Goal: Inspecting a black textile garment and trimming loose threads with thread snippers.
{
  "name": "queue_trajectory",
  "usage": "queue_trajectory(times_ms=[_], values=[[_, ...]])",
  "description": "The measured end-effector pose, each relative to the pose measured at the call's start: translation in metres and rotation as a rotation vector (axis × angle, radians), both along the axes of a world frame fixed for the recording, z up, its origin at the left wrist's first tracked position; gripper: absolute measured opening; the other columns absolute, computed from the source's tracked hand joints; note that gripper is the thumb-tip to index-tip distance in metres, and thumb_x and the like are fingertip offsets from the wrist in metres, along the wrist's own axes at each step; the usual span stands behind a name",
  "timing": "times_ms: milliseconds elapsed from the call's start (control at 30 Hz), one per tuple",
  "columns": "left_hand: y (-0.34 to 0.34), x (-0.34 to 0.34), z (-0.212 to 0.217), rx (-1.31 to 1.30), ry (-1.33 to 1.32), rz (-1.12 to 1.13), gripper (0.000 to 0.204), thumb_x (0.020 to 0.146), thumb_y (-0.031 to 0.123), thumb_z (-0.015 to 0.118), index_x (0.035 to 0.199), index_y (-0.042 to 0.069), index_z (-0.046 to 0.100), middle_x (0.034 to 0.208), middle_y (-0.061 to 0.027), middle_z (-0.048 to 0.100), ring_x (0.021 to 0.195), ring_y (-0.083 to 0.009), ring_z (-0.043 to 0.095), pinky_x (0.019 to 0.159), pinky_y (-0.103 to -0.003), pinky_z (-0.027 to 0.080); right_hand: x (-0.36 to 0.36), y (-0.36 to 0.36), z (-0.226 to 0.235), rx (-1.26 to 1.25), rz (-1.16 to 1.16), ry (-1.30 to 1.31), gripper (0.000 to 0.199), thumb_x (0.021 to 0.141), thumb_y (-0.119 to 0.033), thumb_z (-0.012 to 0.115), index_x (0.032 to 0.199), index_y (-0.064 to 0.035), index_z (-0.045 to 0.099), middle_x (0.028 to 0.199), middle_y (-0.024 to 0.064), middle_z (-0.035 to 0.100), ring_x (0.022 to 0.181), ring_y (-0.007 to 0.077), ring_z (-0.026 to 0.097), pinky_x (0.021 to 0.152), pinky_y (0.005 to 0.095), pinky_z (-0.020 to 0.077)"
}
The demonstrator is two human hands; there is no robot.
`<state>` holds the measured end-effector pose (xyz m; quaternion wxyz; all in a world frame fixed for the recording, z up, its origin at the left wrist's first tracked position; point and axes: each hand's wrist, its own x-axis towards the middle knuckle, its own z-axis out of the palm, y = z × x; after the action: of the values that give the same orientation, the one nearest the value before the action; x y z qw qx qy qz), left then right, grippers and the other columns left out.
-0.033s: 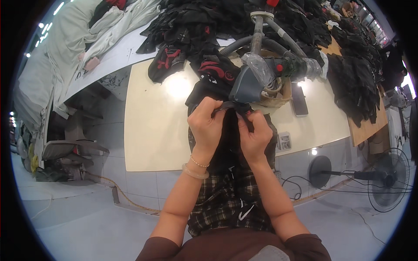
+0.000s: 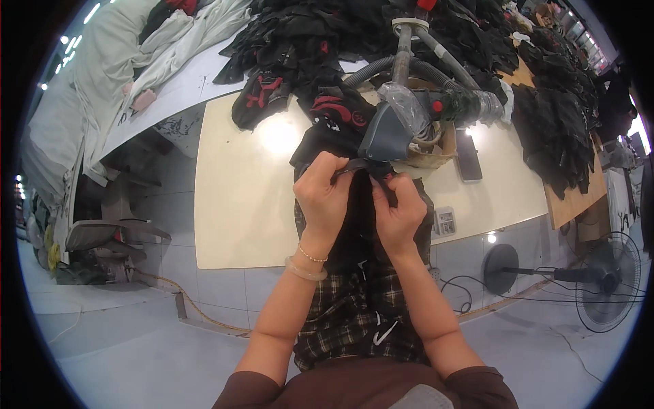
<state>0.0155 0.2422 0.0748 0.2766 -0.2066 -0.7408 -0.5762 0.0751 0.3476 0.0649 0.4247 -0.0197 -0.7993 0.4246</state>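
Observation:
Both my hands grip the edge of a black garment [image 2: 361,225], just below the tip of a dark grey machine head [image 2: 388,136]. My left hand [image 2: 321,198] is closed, pinching a narrow dark band of the cloth between thumb and fingers. Opposite it, my right hand [image 2: 397,208] pinches the same garment's edge, with a bit of red showing by the fingertips. The cloth hangs down between my wrists towards my lap. Where the band meets the machine's tip, the machine head and my fingers partly hide it.
Black pieces with red patterns [image 2: 334,109] lie behind the machine, beside a large heap of black garments [image 2: 293,41]. A phone [image 2: 468,158] and a small grey tray [image 2: 445,221] rest on the cream tabletop [image 2: 238,198]. A fan [image 2: 606,279] stands at right; a chair [image 2: 95,235] at left.

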Motion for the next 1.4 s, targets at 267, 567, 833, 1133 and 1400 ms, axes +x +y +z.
queue_trajectory(times_ms=[267, 567, 833, 1133, 1400], values=[[0.0, 0.011, -0.003, 0.019, -0.034, 0.04, 0.015, 0.077, -0.005, 0.074, 0.078, -0.004, 0.058, 0.065, -0.0049, 0.055, 0.058, -0.0101, 0.046, 0.054, -0.023, 0.04, -0.002, 0.0, 0.001, -0.003, -0.051, 0.015, 0.02, 0.078, 0.001, 0.073, 0.079, 0.0001, 0.053, 0.073, 0.0124, 0.055, 0.062, 0.0233, 0.054, 0.061, 0.0278, 0.0456], [0.002, 0.017, -0.005, 0.028, -0.042, 0.064, 0.017, 0.078, -0.004, 0.074, 0.077, -0.004, 0.057, 0.065, -0.0052, 0.056, 0.059, -0.01, 0.047, 0.055, -0.023, 0.041, -0.006, 0.0, 0.0, -0.018, -0.089, 0.028, 0.02, 0.077, -0.001, 0.075, 0.079, -0.0004, 0.055, 0.069, 0.0103, 0.058, 0.059, 0.0182, 0.054, 0.058, 0.0271, 0.045], [0.007, 0.022, -0.003, 0.06, -0.05, 0.079, 0.018, 0.078, -0.005, 0.074, 0.077, -0.003, 0.055, 0.064, -0.0047, 0.052, 0.059, -0.0106, 0.044, 0.056, -0.022, 0.04, -0.011, 0.0, 0.004, -0.059, -0.103, 0.031, 0.025, 0.073, 0.001, 0.075, 0.075, -0.0016, 0.051, 0.068, 0.0112, 0.055, 0.056, 0.028, 0.052, 0.053, 0.0315, 0.0437], [0.01, 0.023, -0.002, 0.083, -0.084, 0.078, 0.018, 0.079, -0.005, 0.073, 0.077, -0.003, 0.055, 0.063, -0.0039, 0.051, 0.059, -0.009, 0.043, 0.056, -0.022, 0.04, -0.007, -0.001, 0.007, -0.148, -0.095, -0.022, 0.021, 0.075, 0.0, 0.075, 0.077, 0.0001, 0.054, 0.068, 0.0117, 0.058, 0.055, 0.0235, 0.052, 0.055, 0.0294, 0.0447], [0.012, 0.025, 0.003, 0.109, -0.12, 0.069, 0.016, 0.08, -0.006, 0.072, 0.077, -0.003, 0.056, 0.064, -0.004, 0.054, 0.059, -0.0085, 0.044, 0.056, -0.022, 0.04, -0.007, -0.002, 0.008, -0.258, -0.064, -0.053, 0.02, 0.075, 0.0, 0.074, 0.078, 0.0, 0.054, 0.067, 0.0109, 0.056, 0.055, 0.0236, 0.051, 0.055, 0.0295, 0.0441]])
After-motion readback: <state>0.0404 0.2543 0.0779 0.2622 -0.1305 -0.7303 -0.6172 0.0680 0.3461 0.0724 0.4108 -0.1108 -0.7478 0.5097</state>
